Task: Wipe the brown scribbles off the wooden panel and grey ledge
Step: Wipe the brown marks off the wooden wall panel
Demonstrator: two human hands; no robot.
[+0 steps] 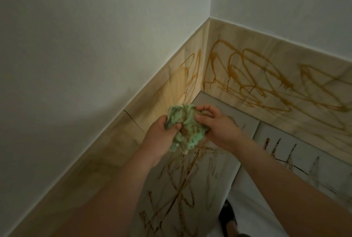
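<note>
Currently held: cloth (pixel 185 128), green, crumpled and brown-stained, gripped between both my hands over the ledge, near the corner.
Left hand (pixel 162 137): my fingers curl round the cloth's left side, and my thumb presses on its front.
Right hand (pixel 219 128): my thumb and fingertips pinch the cloth's upper right edge; my palm lies against its right side.
Panel (pixel 266 59): wooden, runs along the foot of both walls and meets in the corner beyond my hands.
Scribbles (pixel 247 76): brown loops with drips, dense on the panel's right stretch, fewer on its left stretch by the corner.
Ledge (pixel 209 170): grey and flat, at the foot of the panel, below my hands and forearms; darker brown crossing lines cover it under the cloth and toward me.
Slab (pixel 304 158): lighter surface to the right of the ledge, across a seam, marked with short dark strokes.
Wall (pixel 95 36): white, above the panel on both sides.
</note>
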